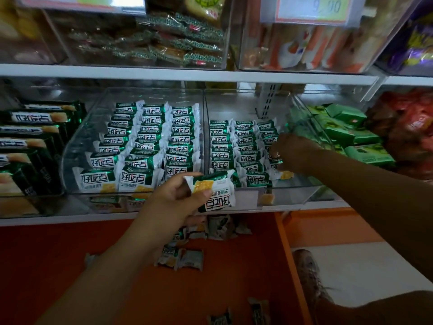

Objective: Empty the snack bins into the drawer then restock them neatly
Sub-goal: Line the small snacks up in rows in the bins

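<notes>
Two clear snack bins sit side by side on the middle shelf. The left bin (pixel 77 137) is packed with neat rows of green-and-white snack packets. The right bin (pixel 302 181) holds three shorter rows of the same packets. My left hand (pixel 178 195) grips one snack packet (pixel 212 191) in front of the bins. My right hand (pixel 293 152) reaches into the right bin and pinches a packet (pixel 275 158) in the right-hand row. Below, the open orange drawer (pixel 58 254) holds several loose packets (pixel 180 255).
Dark green boxes (pixel 30 141) fill the bin at the left, and light green boxes (pixel 346 130) and red bags (pixel 410 123) lie at the right. More clear bins stand on the upper shelf (pixel 164 72). A shoe (pixel 309 275) rests on the white floor beside the drawer.
</notes>
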The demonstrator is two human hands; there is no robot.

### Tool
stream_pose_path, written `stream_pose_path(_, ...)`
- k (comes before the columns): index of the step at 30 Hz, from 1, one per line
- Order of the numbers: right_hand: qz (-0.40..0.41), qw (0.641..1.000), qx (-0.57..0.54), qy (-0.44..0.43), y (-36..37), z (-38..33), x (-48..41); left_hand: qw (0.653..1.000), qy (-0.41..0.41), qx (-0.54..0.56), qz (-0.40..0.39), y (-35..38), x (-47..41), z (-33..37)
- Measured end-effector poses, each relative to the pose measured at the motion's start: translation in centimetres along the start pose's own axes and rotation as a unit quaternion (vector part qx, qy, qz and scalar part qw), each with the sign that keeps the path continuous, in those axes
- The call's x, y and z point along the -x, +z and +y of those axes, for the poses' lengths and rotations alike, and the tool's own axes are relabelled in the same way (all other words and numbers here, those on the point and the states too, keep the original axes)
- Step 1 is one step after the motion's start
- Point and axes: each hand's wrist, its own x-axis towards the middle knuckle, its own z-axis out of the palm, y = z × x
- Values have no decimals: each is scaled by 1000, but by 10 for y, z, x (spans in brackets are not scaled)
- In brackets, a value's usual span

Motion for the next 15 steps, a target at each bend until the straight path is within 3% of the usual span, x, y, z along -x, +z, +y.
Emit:
stream_pose_path(2,63,984,-169,-6,-14,-12,21,999,10,-41,1,-1,1,0)
stream_pose_path(3,79,950,-302,-18,-24,-25,39,998,13,-59,0,-1,3,0)
stream_pose_path(5,50,836,-545,-51,-43,-60,78,997,18,-69,-8,-1,4,1)
stream_pose_path(6,23,785,-616,-62,-49,-77,96,998,18,-65,-12,1,5,2)
stream_pose_path(8,2,729,-681,-70,-49,-106,119,999,18,-47,-11,5,7,3)
stream_pose_path(12,-3,631,-776,9,-34,-131,125,999,21,-26,31,12,11,1)
stream_pose_path(15,26,599,-799,49,-31,-131,125,999,26,-21,29,13,11,3)
